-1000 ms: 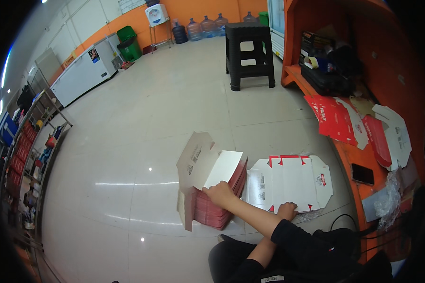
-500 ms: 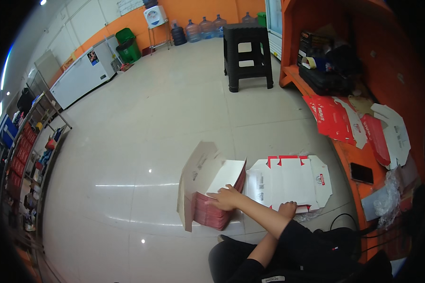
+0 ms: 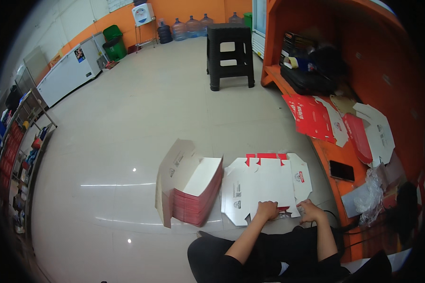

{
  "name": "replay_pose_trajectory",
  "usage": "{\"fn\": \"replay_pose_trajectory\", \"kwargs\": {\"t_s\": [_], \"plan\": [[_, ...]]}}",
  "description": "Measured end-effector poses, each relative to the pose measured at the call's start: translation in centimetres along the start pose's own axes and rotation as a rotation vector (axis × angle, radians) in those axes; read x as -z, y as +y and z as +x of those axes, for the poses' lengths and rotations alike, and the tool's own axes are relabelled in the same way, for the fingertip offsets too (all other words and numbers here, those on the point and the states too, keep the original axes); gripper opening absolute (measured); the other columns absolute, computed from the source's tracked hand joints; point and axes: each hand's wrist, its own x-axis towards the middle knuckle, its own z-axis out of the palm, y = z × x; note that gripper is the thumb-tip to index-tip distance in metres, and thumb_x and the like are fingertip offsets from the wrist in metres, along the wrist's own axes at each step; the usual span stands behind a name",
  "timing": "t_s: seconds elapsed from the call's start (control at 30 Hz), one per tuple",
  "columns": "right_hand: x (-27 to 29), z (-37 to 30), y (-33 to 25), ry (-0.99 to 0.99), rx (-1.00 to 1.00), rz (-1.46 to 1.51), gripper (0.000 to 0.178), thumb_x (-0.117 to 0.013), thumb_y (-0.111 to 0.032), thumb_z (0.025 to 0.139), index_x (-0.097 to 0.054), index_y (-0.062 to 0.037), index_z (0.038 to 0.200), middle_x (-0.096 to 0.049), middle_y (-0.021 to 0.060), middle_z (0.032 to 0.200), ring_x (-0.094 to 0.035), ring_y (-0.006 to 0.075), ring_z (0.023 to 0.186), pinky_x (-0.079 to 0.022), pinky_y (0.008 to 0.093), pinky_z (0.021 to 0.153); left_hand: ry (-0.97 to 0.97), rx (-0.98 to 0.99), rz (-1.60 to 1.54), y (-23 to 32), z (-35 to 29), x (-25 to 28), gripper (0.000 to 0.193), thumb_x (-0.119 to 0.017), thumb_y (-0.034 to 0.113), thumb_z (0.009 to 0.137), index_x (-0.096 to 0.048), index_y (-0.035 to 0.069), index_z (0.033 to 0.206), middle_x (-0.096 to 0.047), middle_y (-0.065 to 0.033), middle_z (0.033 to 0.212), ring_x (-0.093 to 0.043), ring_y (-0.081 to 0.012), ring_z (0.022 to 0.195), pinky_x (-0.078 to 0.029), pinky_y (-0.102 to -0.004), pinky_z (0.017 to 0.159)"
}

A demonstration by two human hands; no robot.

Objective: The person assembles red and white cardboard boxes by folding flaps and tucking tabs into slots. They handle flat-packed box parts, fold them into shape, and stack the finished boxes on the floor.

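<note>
Flat white cardboard box blanks (image 3: 264, 177) with red flaps lie on the floor before me. My left hand (image 3: 268, 210) is closed on their near edge, fingers curled over the cardboard. At the near right corner my right hand (image 3: 310, 211) pinches the edge of a side flap between thumb and fingers. Left of the blanks stands a stack of folded box blanks (image 3: 196, 207) with red edges and a white top, touched by neither hand. A bent, open cardboard panel (image 3: 167, 179) wraps its left and far sides.
An orange shelf unit (image 3: 323, 153) on the right holds a phone (image 3: 342, 170), red and white cardboard pieces (image 3: 316, 118) and clear plastic wrap (image 3: 370, 195). Farther off stand a black stool (image 3: 230, 56) and a white chest freezer (image 3: 71, 70). A metal rack (image 3: 35, 141) lines the left.
My right hand has left the stack, uncrossing from over my left arm, and moved right to the flat blanks' corner. My left hand stays at their near edge. The view has shifted right.
</note>
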Motion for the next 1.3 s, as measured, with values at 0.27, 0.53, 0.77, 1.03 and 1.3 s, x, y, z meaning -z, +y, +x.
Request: {"fn": "replay_pose_trajectory", "kwargs": {"t_s": [0.27, 0.53, 0.77, 1.03, 1.3], "plan": [[1.7, 0.4, 1.0, 0.505, 0.12, 0.328, 0.028, -0.075, -0.012, 0.071, -0.065, -0.0054, 0.095, -0.064, 0.0102, 0.091, -0.062, 0.0209, 0.087, -0.048, 0.0296, 0.077, -0.013, -0.042, -0.647, -2.5, -0.2, 0.8, 0.04, -0.053, 0.033, 0.085, -0.061, -0.003, 0.101, -0.065, -0.0209, 0.087, -0.063, -0.0295, 0.08, -0.047, -0.0374, 0.074], [2.9, 0.6, 0.1, 0.444, 0.363, 1.087, 0.023, -0.069, -0.002, 0.076, -0.063, -0.0018, 0.098, -0.063, 0.0068, 0.1, -0.058, 0.0168, 0.098, -0.049, 0.0291, 0.084, -0.206, -0.069, -0.984, -3.3, -1.1, 3.4, 0.043, -0.057, 0.035, 0.089, -0.061, -0.002, 0.11, -0.064, -0.0064, 0.099, -0.057, -0.0135, 0.088, -0.043, -0.0269, 0.081], [3.2, 0.5, -3.5, 0.636, 0.499, 0.784, 0.014, -0.069, 0.001, 0.073, -0.063, -0.0007, 0.086, -0.062, 0.0072, 0.092, -0.062, 0.0163, 0.084, -0.051, 0.0269, 0.078, -0.263, -0.113, -1.032, -2.5, -1.5, 3.1, 0.034, -0.059, 0.033, 0.088, -0.062, 0.001, 0.099, -0.061, -0.0014, 0.08, -0.053, -0.0087, 0.069, -0.042, -0.0224, 0.064], [3.3, -1.0, -6.3, 0.703, 0.429, 0.689, 0.009, -0.068, -0.006, 0.075, -0.064, -0.0006, 0.08, -0.062, 0.0085, 0.086, -0.063, 0.0168, 0.076, -0.05, 0.028, 0.068, -0.302, -0.137, -1.068, -2.2, -1.6, 3.5, 0.022, -0.063, 0.026, 0.087, -0.06, 0.003, 0.089, -0.057, 0.0029, 0.07, -0.049, -0.0058, 0.06, -0.039, -0.0213, 0.055], [1.8, -1.0, -7.2, 0.977, 0.605, 0.337, 0.01, -0.071, 0.0, 0.067, -0.067, -0.0034, 0.075, -0.061, 0.005, 0.078, -0.063, 0.0178, 0.068, -0.051, 0.0277, 0.061, -0.092, -0.11, -0.869, 0.1, -3.0, 5.7, 0.022, -0.069, 0.023, 0.082, -0.06, 0.003, 0.085, -0.058, 0.0018, 0.068, -0.051, -0.0053, 0.062, -0.041, -0.0212, 0.056]]}}
